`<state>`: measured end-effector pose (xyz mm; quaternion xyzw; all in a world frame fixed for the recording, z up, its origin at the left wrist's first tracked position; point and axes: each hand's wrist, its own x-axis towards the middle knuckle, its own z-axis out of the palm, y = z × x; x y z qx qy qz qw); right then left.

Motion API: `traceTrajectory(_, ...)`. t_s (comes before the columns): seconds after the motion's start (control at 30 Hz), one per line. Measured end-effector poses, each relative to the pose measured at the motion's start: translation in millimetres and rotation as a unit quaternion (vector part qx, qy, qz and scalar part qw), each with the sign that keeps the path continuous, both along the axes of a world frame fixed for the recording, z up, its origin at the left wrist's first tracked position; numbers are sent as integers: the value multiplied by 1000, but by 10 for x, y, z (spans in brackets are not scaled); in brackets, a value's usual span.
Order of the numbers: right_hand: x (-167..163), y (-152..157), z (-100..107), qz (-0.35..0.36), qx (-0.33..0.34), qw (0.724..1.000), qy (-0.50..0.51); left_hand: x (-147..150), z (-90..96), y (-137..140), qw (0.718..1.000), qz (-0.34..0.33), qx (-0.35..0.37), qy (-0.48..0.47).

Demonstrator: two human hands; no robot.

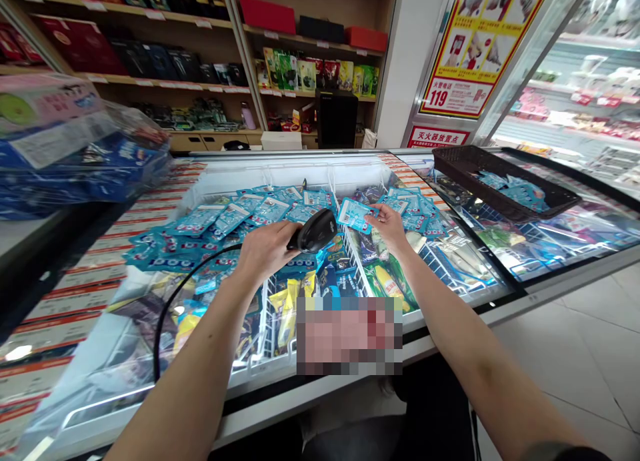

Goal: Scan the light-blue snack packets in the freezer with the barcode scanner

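Note:
My left hand [267, 249] is wrapped round the handle of a black barcode scanner [319, 232], whose head points right. A black cable [187, 278] runs from it down to the left. Pinched by its right edge, a light blue packet [355, 214] is in my right hand [389, 226], just right of the scanner head. Many similar blue packets [270, 210] lie in an overlapping pile on the freezer's glass top, left and behind the scanner. A smaller pile of blue packets [415, 211] lies right of my right hand.
Under the glass, white wire baskets [351, 261] hold frozen goods. A dark brown basket [505, 181] with some blue packets stands at the right. Plastic-wrapped blue packs [80, 154] sit at the left. Behind are stocked shelves [320, 41] and a fire-notice poster [483, 48].

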<state>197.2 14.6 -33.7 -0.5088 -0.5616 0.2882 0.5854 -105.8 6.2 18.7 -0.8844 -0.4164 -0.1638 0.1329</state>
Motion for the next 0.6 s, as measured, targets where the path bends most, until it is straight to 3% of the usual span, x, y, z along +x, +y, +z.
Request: traceTrajectory(0.6, 7, 34, -36, 4, 9, 999, 31, 13, -19, 5, 1000, -24, 5, -5)
